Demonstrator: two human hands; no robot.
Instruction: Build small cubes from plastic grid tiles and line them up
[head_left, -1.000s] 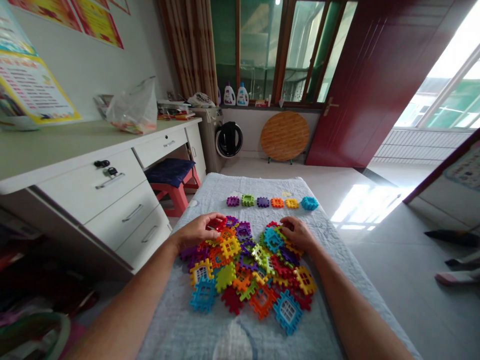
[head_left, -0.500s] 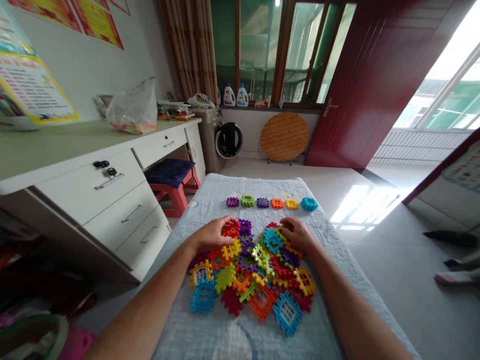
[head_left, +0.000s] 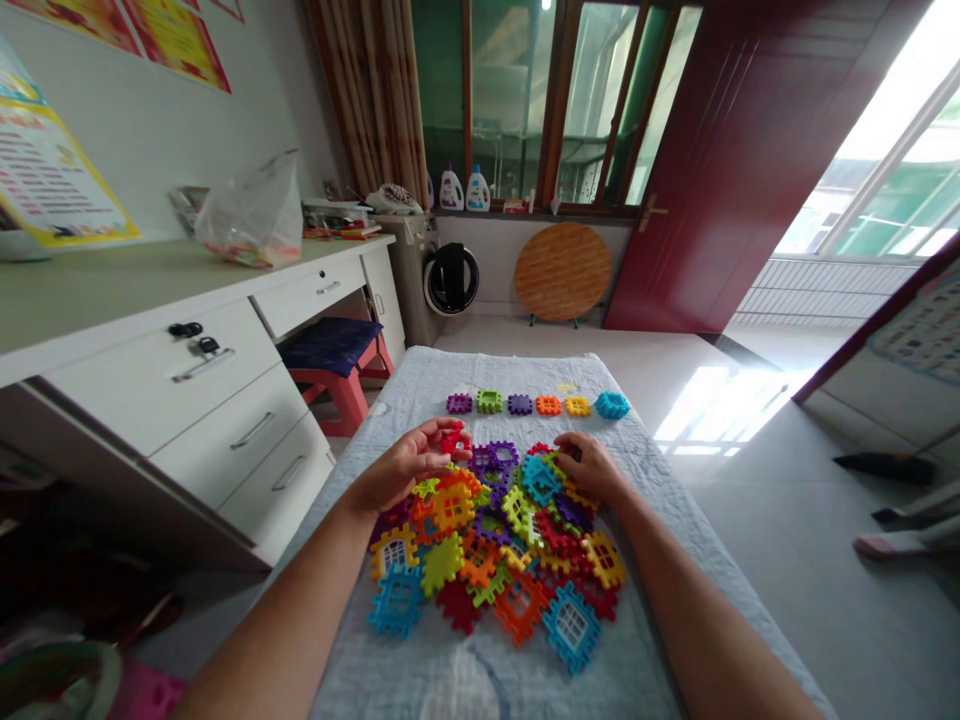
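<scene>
A heap of colourful toothed plastic pieces lies on the cloth-covered table, with blue (head_left: 396, 600), orange (head_left: 520, 607) and yellow (head_left: 604, 560) ones at its near side. My left hand (head_left: 409, 462) is at the heap's far left, its fingers closed on a red piece (head_left: 454, 440) raised a little above the others. My right hand (head_left: 592, 468) rests at the heap's far right with curled fingers, touching the pieces beside a light blue piece (head_left: 540, 480); what its fingertips hold, if anything, is hidden. Beyond the heap, a row runs from a purple piece (head_left: 460, 403) to a blue one (head_left: 613, 405).
The table (head_left: 352, 660) wears a light blue cloth. To the left stand a white desk (head_left: 172, 390) with drawers and a red stool (head_left: 346, 385) with a dark cover. Farther back are a washing machine (head_left: 412, 270) and a round wooden board (head_left: 562, 272).
My left hand has lifted the red piece away from the heap, uncovering pieces beneath it. Purple and orange pieces near it have shifted. My right hand has barely moved. The view has turned slightly.
</scene>
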